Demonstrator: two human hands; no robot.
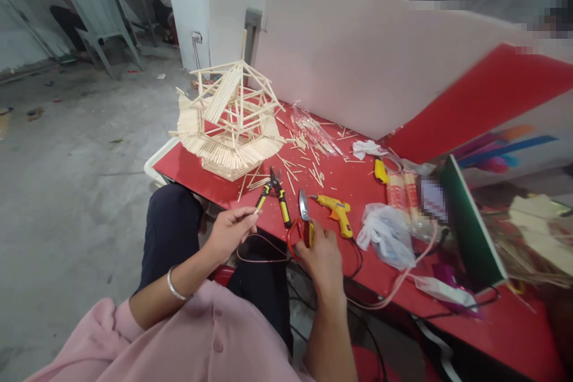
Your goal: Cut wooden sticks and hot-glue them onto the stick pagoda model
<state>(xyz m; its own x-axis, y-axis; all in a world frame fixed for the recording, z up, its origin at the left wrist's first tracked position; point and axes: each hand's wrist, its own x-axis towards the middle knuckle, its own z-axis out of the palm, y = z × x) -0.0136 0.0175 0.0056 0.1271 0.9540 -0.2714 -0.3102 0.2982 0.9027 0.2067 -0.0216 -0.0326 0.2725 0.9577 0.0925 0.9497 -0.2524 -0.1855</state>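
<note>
My left hand (231, 231) is pinched closed around a short, thin wooden stick (256, 212), of which only the pale tip shows. At the table's front edge my right hand (321, 253) has its fingers curled on the red handles of a pair of scissors (303, 204); the blades point away from me. Just left of the scissors lie black-and-yellow cutting pliers (281, 197), spread apart. A yellow glue gun (335, 210) rests to the right. Beyond the left hand stands a many-sided model of wooden sticks (237, 149), with an open roof frame partly covered.
Loose sticks (316, 176) and a plastic bag of sticks (313, 128) are scattered over the red table (197, 176). To the right are a crumpled plastic bag (387, 236), a green board (474, 227) and cables. A pale partition (331, 54) rises behind.
</note>
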